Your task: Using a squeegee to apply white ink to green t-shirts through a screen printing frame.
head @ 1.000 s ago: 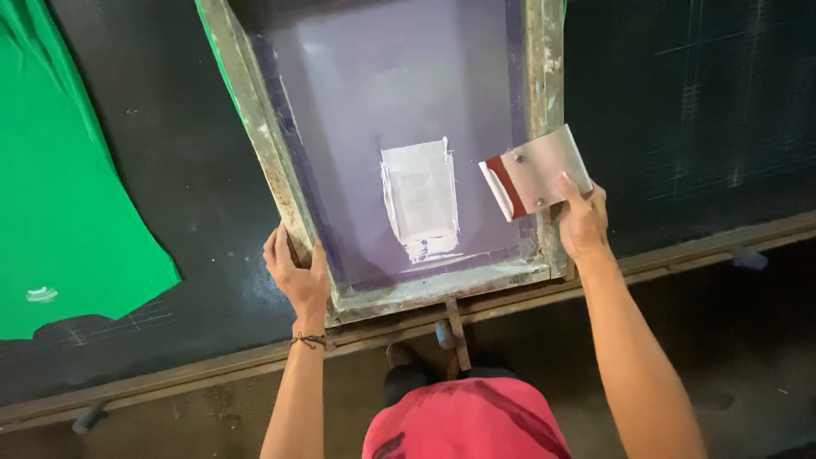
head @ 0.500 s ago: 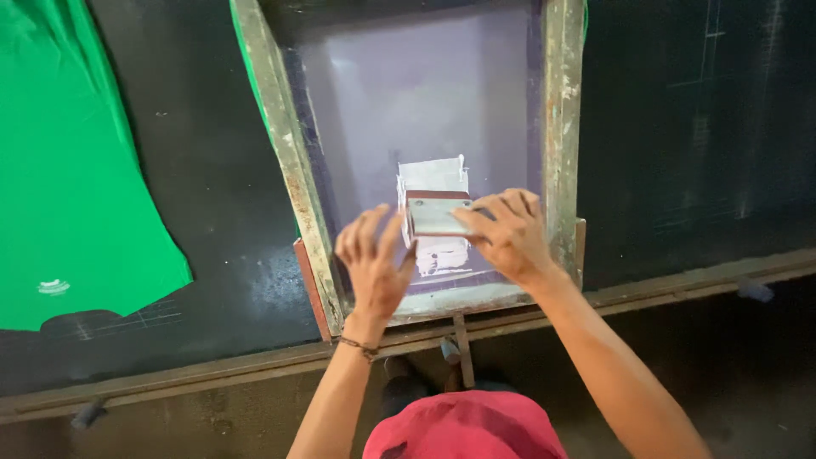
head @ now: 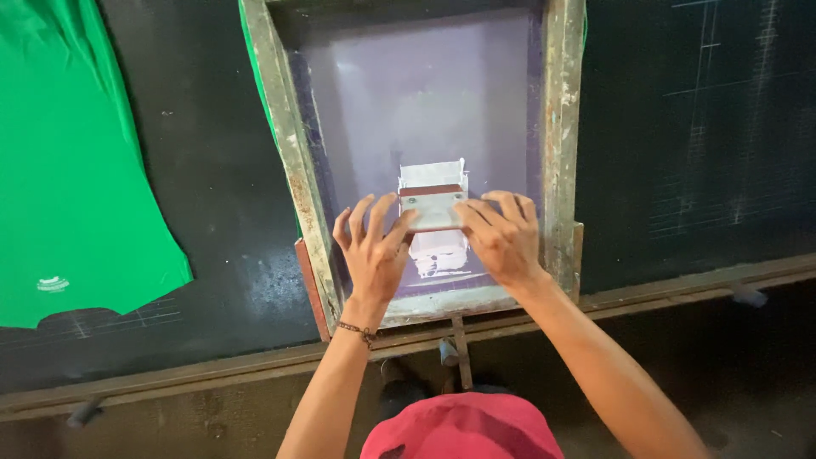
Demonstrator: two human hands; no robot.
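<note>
A wooden-framed printing screen (head: 299, 178) with purple mesh lies on a dark table. On the mesh sits a small squeegee (head: 432, 204) with a pale handle and a red blade edge, over a white ink patch (head: 439, 253). My left hand (head: 372, 252) grips the squeegee's left end with its fingers spread. My right hand (head: 500, 233) grips the right end. A thin strip of green cloth (head: 249, 51) shows under the frame's left edge.
A green shirt (head: 72, 170) lies flat on the dark table (head: 705, 127) at the left. A wooden rail (head: 663, 297) runs along the table's near edge. A red cap (head: 463, 429) fills the bottom centre of the view.
A second ago my left hand held the frame's corner and my right hand held the squeegee off to the right. Both hands now press the squeegee on the mesh over the white patch.
</note>
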